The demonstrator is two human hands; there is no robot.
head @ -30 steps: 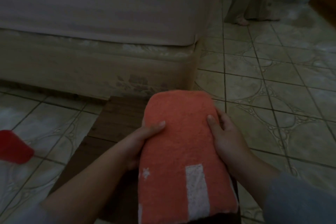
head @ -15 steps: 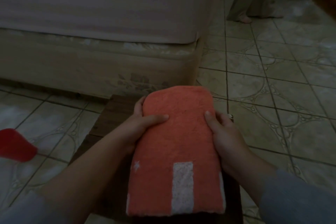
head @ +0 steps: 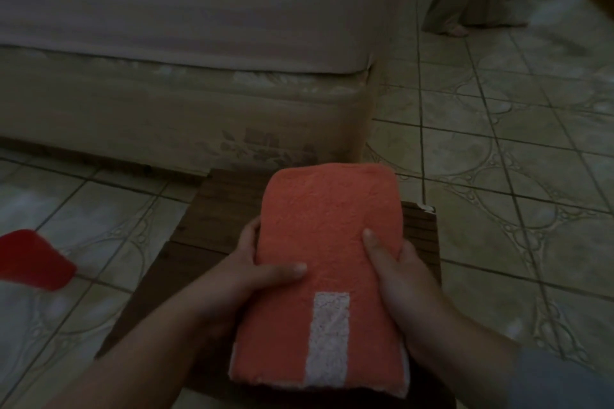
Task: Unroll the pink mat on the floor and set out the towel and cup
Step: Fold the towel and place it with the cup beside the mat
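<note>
folded orange towel [head: 327,252] with a white stripe – held over a dark wooden board [head: 216,219] on the tiled floor [head: 518,176] | left hand [head: 252,272] and right hand [head: 398,279] clamp its sides, thumbs on top | red thing [head: 31,259] at left – bed [head: 186,76] behind

Frame was dim overall, muted colours, low contrast. Faint sheen showed on the floor tiles [head: 548,53] at top right, so light came from that side. The bed [head: 186,43] side sat in flat shadow. Whole frame looked soft and slightly blurred. Straight tile lines bowed near the edges, wide-angle distortion.
</note>
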